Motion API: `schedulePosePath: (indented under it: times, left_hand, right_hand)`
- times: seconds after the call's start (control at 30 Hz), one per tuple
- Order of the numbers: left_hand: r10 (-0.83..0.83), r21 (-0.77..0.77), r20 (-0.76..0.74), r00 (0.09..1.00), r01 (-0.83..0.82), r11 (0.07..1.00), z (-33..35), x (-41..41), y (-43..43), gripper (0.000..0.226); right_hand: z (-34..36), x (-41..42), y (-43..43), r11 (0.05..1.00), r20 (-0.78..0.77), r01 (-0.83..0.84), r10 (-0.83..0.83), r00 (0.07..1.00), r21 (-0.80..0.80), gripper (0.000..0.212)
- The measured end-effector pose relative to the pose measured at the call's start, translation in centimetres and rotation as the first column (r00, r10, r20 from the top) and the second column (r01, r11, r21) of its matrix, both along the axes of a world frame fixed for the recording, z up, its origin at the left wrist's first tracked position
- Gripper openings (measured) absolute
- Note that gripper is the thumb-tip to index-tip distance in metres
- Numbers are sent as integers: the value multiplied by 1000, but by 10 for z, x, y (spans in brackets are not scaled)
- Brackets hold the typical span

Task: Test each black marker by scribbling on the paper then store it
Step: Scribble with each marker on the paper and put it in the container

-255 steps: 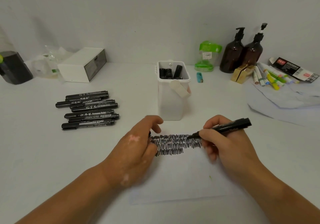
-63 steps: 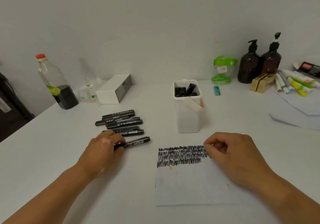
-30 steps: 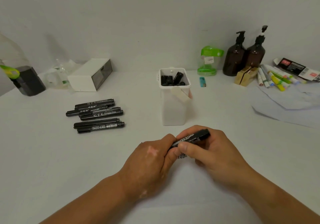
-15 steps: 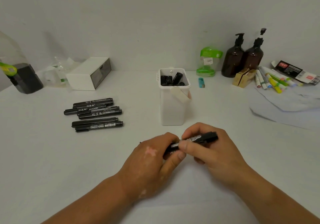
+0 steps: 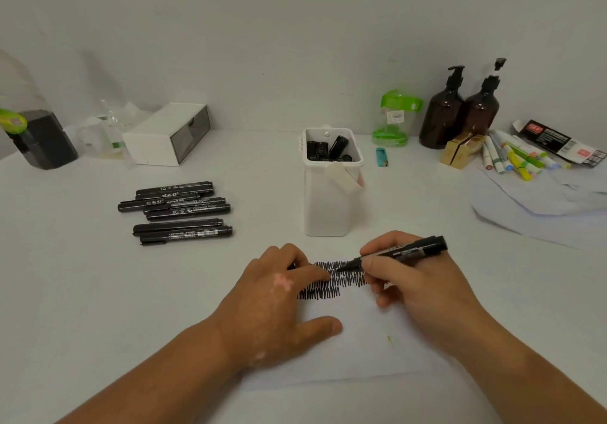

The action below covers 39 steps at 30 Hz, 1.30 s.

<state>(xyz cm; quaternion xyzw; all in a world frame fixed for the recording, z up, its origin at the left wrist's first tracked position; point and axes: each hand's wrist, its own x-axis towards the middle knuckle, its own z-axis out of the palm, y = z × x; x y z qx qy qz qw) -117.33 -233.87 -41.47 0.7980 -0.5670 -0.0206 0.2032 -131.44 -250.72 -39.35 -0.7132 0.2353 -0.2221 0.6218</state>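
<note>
A white paper (image 5: 361,345) lies in front of me with rows of black scribbles (image 5: 323,290) across its top. My right hand (image 5: 420,285) grips an uncapped black marker (image 5: 404,251) like a pen, its tip on the scribbles. My left hand (image 5: 276,302) rests on the paper's left part, thumb flat, fingers curled around a small black piece that looks like the cap (image 5: 291,265). Behind the paper stands a white container (image 5: 328,207) with several black markers upright in it. Several capped black markers (image 5: 184,208) lie in a pile to the left.
At the back are a white box (image 5: 167,134), a dark bottle (image 5: 39,138), a green dispenser (image 5: 394,118), a lighter (image 5: 381,157) and two brown pump bottles (image 5: 460,111). Coloured markers (image 5: 512,157) and loose papers (image 5: 538,203) lie at the right.
My hands have pulled apart and the marker is uncapped. My right hand has swung the tip down onto the scribbles, and my left hand has settled on the paper.
</note>
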Motion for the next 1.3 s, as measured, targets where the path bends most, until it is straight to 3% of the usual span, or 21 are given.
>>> schedulePosePath:
  times: [0.13,0.37,0.5,0.7,0.87,1.03,1.23,1.3]
  left_hand:
    - [17,22,1,1000,-17,1000,1,4,2,66]
    - [22,24,-1,1000,-22,999,1,4,2,66]
    - [28,27,-10,1000,-28,999,1,3,1,66]
    - [31,28,-13,999,-30,999,1,3,1,66]
    - [28,21,-22,999,-28,999,0,4,1,66]
    - [25,15,-23,999,-25,1000,-2,5,1,67]
    - [24,12,-19,1000,-24,1000,-2,5,1,68]
    - [23,11,-20,1000,-23,1000,-2,5,1,68]
  right_hand:
    - [-7,3,5,995,-104,12,-23,994,-99,13]
    - [-12,2,3,950,-206,7,-74,976,-311,26]
    - [-13,2,2,942,-207,7,-81,975,-334,12]
    - [-10,2,3,954,-226,-16,-55,973,-300,16]
    - [-13,2,1,954,-207,17,-82,975,-299,2]
    - [-11,3,2,946,-229,-1,-77,970,-324,19]
    - [-14,3,-2,948,-208,28,-99,973,-318,2]
    - [-13,3,-1,945,-213,21,-95,972,-327,7]
